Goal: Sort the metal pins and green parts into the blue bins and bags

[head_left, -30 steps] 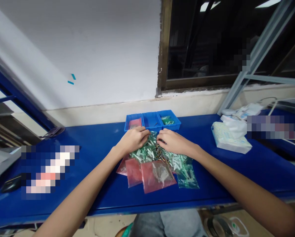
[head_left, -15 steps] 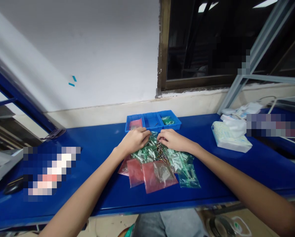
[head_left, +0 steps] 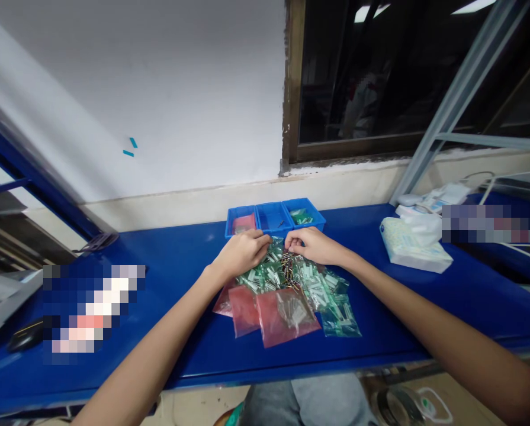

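Both hands (head_left: 276, 251) on green bags (head_left: 291, 278)

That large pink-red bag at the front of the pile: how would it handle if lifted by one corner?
Probably floppy: the pink-red bag is thin, see-through film lying flat and wrinkled on the blue table. Likely light, though the small pale parts inside would probably slide to the low end. Its glossy film may be slippery.

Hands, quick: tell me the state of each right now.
Left hand: fingers curled, resting on the pile of green bags; a grip cannot be told.
Right hand: fingers curled onto the same pile; a grip cannot be told.
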A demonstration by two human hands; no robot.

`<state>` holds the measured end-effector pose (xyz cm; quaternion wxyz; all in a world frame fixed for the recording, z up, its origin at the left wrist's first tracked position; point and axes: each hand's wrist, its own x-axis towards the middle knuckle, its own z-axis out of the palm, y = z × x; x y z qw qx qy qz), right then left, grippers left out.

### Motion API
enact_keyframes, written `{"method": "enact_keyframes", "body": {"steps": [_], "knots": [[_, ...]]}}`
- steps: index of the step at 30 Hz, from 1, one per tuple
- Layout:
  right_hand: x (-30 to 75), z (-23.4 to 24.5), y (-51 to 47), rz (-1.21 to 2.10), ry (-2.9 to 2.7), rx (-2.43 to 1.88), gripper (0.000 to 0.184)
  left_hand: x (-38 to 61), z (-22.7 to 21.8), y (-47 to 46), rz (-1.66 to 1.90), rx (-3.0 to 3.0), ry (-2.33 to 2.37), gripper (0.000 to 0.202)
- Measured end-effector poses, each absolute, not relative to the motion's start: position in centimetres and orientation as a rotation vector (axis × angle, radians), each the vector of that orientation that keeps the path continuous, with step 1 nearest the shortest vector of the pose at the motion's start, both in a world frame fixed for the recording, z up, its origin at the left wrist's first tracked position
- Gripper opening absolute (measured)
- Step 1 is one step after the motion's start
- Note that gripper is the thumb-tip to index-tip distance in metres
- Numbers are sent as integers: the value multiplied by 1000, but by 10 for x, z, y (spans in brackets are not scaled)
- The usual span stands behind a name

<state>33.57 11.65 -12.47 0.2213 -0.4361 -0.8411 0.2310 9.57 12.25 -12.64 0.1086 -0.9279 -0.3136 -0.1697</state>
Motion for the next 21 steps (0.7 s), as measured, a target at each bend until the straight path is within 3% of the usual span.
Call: {"method": "enact_keyframes", "body": {"steps": [21], "knots": [[323,-132,118,568,-2283,-1289,15,101,-127,121,-358,-2707,-1255,34]]}}
